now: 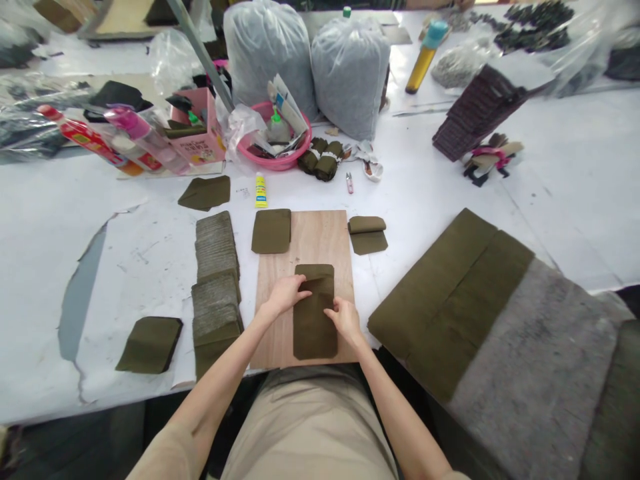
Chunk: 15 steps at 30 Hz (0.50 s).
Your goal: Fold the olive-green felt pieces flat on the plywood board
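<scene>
An olive-green fabric piece (315, 327), a tall rectangle with clipped corners, lies on a wooden board (275, 320) in front of me. My left hand (287, 295) grips its upper left part, where the cloth shows a slight crease. My right hand (346, 320) pinches its right edge, about midway down. At the board's upper left rests a stack of olive fabric pieces (271, 231). A folded olive piece (368, 235) lies just off the board's upper right. To the left runs a long overlapping row of olive pieces with greyish backs (216, 293).
Large olive and grey sheets (460, 287) lie at right. Another olive stack (150, 345) is at left. Behind the board are a yellow glue tube (261, 191), small thread snips (349, 183), a pink basket (274, 162), a pink box (204, 143), bottles (145, 137) and stuffed plastic bags (270, 57).
</scene>
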Tool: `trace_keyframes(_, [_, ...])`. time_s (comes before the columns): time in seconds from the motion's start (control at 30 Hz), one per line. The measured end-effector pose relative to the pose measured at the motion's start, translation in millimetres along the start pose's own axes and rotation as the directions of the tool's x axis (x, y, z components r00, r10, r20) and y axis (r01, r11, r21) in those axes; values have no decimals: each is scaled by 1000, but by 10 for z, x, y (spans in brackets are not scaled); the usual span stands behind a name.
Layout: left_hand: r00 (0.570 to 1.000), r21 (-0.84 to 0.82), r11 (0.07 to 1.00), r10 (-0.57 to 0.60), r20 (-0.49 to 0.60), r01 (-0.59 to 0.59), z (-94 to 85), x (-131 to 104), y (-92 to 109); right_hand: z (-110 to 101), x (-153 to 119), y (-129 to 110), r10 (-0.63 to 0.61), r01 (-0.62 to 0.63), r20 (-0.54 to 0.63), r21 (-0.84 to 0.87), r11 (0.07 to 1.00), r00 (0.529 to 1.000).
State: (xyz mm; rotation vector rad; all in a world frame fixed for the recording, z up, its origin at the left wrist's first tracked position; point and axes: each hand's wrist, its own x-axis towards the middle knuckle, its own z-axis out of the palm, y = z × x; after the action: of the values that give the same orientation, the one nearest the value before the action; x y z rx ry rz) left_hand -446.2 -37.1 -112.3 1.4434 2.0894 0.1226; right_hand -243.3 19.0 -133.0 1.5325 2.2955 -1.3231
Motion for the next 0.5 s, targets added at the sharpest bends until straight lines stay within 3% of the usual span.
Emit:
trace_keyframes(0.17, [985, -325, 931, -171, 22, 168, 117, -183, -91, 58, 11, 21, 24, -19, -21, 219, 976, 999])
trace_keyframes(0.3, [971, -649, 727, -226, 82, 224, 353, -398, -86, 83, -29, -2, 22, -23, 5, 344, 939, 1000])
trace_keyframes(0.4, [951, -754, 606, -299, 81, 254, 469, -508, 4, 115, -140, -61, 10, -13, 7, 441, 897, 1000])
trace_keyframes(0.5, [941, -776, 580, -333, 53, 249, 457, -622, 143, 93, -275, -127, -1, 4, -5, 527, 850, 1000])
